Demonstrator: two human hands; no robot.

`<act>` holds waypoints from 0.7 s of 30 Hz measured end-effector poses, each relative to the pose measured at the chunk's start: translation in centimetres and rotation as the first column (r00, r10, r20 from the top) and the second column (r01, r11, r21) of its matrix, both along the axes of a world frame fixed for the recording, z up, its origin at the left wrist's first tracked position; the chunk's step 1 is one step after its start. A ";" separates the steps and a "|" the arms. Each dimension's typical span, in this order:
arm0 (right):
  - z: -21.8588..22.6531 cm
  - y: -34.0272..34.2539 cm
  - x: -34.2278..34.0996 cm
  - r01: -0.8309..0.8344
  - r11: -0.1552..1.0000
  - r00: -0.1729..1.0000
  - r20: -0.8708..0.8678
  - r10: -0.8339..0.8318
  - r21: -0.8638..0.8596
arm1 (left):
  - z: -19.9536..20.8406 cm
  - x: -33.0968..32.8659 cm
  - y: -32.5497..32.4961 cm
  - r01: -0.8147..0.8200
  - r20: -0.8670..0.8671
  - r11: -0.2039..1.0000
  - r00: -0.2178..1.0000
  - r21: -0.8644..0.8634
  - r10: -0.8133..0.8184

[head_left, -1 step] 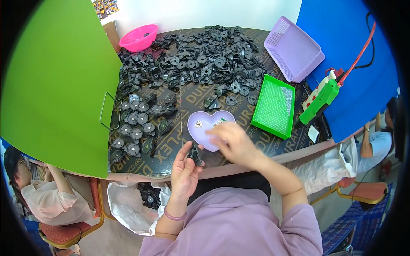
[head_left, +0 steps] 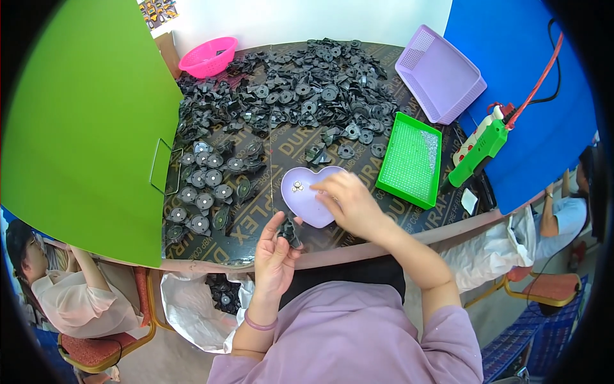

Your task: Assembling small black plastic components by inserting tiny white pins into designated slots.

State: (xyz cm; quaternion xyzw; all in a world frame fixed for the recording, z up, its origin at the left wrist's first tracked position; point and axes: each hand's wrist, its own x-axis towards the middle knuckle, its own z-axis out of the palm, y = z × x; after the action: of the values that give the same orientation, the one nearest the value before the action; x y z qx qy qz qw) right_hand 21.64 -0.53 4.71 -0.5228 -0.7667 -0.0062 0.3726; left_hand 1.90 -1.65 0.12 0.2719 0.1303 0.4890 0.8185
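My left hand (head_left: pixel 274 253) is closed on a black plastic part (head_left: pixel 289 232), held upright between thumb and fingers near the table's front edge. My right hand (head_left: pixel 348 201) hovers over a lilac heart-shaped bowl (head_left: pixel 311 216). Its thumb and index finger come together in a pinch; anything between the tips is too small to make out. A few small round metallic pieces (head_left: pixel 297 186) lie in the bowl's left lobe. The right lobe is partly hidden behind my right hand. To the left, several black round-faced parts (head_left: pixel 204 201) with pale centre discs lie grouped.
A big heap of black plastic parts (head_left: pixel 307 89) covers the back of the table. A pink basket (head_left: pixel 208 59), a lilac basket (head_left: pixel 441 77) and a green tray (head_left: pixel 409 160) stand around it. A green power tool (head_left: pixel 480 153) stands at right. Other people sit on both sides.
My right hand has drawn its fingers together slightly over the bowl and shows less blur. My left hand, with the black part, has shifted slightly left.
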 end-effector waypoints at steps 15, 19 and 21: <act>-3.2 5.3 -0.1 -0.049 0.994 0.978 0.197 0.068 -0.099 | 0.3 -1.7 0.6 -0.009 0.065 0.979 0.998 -0.204 0.023; -1.8 3.7 1.0 -0.114 0.965 0.986 -0.146 0.081 -0.234 | -0.5 -1.6 0.7 0.038 0.119 0.981 0.993 -0.190 -0.015; -1.3 3.0 1.1 -0.092 0.953 0.976 -0.216 0.029 -0.288 | -1.0 -1.5 0.7 0.130 0.215 0.981 0.972 -0.142 -0.097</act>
State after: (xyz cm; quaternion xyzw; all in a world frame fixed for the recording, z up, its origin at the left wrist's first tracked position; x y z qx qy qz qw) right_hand 22.75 2.46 3.42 -0.5465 -0.7313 0.1752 0.3686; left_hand 0.39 -0.91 -0.91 0.1621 0.0663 0.4553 0.8729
